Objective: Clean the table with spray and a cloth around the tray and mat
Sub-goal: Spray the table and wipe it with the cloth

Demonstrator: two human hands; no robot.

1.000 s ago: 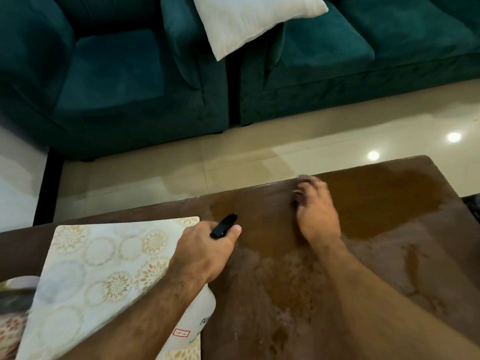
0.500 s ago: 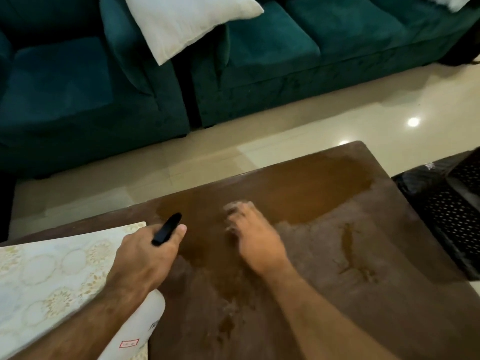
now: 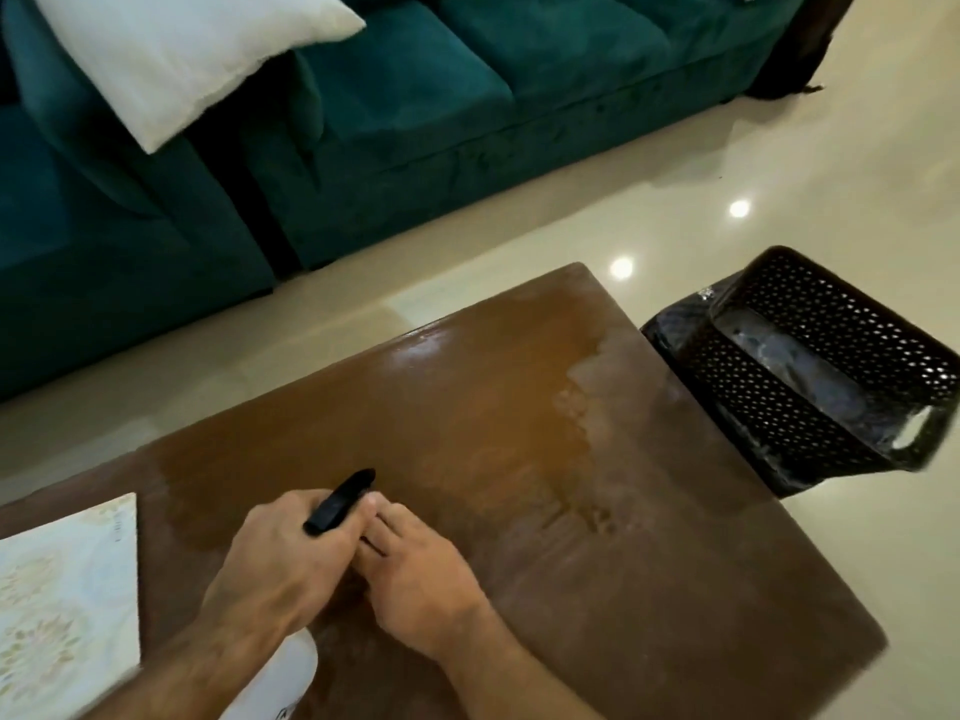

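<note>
- A dark green velvet sofa (image 3: pixel 415 96) stands along the far side of the room, with several seat cushions.
- A white pillow (image 3: pixel 176 49) leans on the sofa at the upper left.
- The floor (image 3: pixel 779 163) is of glossy cream tiles, and two round lamp reflections (image 3: pixel 622 267) shine on it.
- A black perforated basket (image 3: pixel 810 371) stands on the floor at the right.

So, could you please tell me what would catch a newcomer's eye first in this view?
Probably the two hands meeting at the near middle of the brown table: the left hand grips a white spray bottle with a black nozzle, and the right hand lies beside it on the wood. Next, the glossy wet patch toward the far edge, then the black perforated basket on the floor at the right.
</note>
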